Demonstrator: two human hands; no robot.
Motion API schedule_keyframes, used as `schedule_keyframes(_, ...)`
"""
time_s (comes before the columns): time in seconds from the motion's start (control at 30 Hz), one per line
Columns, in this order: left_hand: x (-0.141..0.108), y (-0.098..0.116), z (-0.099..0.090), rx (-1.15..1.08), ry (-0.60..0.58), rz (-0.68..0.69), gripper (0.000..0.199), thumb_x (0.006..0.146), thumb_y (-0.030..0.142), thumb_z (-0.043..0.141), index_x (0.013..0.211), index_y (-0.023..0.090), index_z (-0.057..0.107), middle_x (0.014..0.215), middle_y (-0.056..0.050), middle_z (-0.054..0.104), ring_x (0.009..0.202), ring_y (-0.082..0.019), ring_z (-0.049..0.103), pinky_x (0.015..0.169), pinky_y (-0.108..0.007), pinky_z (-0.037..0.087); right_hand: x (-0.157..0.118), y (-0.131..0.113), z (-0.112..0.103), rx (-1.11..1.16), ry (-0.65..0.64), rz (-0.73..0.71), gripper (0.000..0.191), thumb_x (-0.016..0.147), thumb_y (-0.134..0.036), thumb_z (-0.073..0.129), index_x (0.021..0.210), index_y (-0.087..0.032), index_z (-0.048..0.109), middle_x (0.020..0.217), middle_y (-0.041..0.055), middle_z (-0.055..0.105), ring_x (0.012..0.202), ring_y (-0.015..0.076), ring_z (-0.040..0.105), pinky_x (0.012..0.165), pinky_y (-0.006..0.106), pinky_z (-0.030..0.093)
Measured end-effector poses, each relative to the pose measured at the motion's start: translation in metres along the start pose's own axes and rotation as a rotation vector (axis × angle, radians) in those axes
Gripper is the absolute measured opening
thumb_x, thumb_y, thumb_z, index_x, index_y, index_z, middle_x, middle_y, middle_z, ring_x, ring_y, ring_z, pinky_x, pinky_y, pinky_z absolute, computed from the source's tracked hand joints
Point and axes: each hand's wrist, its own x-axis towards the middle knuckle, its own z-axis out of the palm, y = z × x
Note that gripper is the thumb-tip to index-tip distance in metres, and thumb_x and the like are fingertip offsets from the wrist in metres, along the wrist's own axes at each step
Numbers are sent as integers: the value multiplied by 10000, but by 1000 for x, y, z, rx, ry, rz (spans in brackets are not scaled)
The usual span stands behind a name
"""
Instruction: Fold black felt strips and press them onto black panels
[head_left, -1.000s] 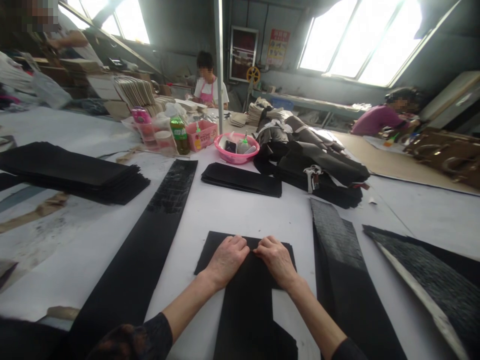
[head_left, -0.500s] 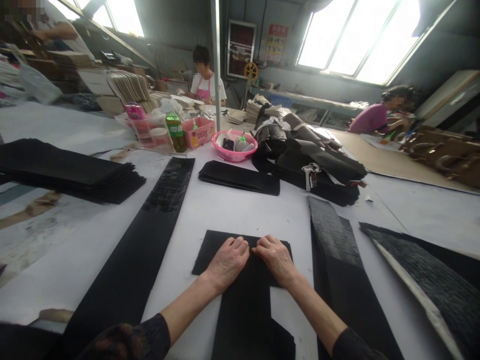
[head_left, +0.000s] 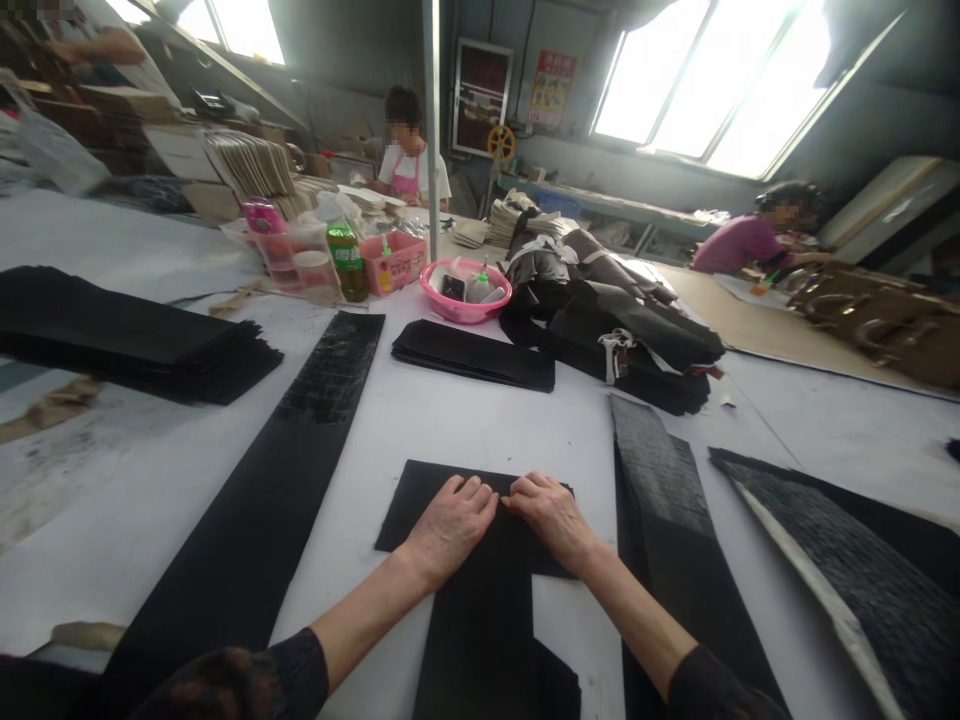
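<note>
- Black sheet piece (head_left: 420, 495) lies flat on the white worktop (head_left: 480, 420), right in front of me; its far edge sits crosswise, a narrower strip runs back toward my body.
- Left hand (head_left: 450, 525) and right hand (head_left: 551, 515) both palm-down on it, side by side, fingertips touching at the far edge, fingers curled, pressing, not gripping anything.
- Long axis: strip points away from me, crosspiece spans left-right; both hands equally near, meeting at centre.
- Long black strip (head_left: 300, 440) lies left, textured strip (head_left: 664, 480) just right, both apart from my hands.
- Black stack (head_left: 472, 355) and pink basin (head_left: 465, 295) well beyond.
</note>
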Motion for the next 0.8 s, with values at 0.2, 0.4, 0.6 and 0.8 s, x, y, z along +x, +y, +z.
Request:
schedule_keyframes(0.2, 2, 3, -2, 12, -25, -1, 342, 938, 83, 518, 1278, 122, 527, 1063, -83, 578, 1039, -277, 514, 912, -425, 426, -6, 4, -5, 8, -28, -2, 231, 1005, -227, 478, 962, -250, 704, 992, 20, 675, 918, 163, 588, 811, 286, 480)
schedule_keyframes(0.4, 3, 5, -2, 19, -35, -6, 357, 934, 96, 530, 1288, 136, 525, 1065, -80, 575, 1037, -280, 514, 891, -423, 438, -10, 7, -8, 16, -22, 1, 249, 1006, -243, 473, 927, -235, 709, 976, 18, 676, 899, 155, 586, 799, 272, 482)
schedule_keyframes(0.6, 4, 6, 0, 49, -29, 25, 380, 926, 113, 547, 1304, 132, 519, 1080, -94, 579, 1043, -294, 521, 861, -427, 450, -12, 11, 0, 9, -2, 8, 179, 977, -241, 533, 932, -231, 706, 963, 19, 673, 888, 166, 584, 765, 281, 485)
schedule_keyframes(0.8, 5, 7, 0, 54, -40, 22, 402, 918, 99, 551, 1316, 137, 513, 1080, -99, 581, 1024, -291, 536, 837, -422, 460, -14, 20, -1, 33, -12, -29, 128, 953, -257, 579, 905, -243, 697, 945, -7, 665, 874, 149, 581, 746, 247, 490)
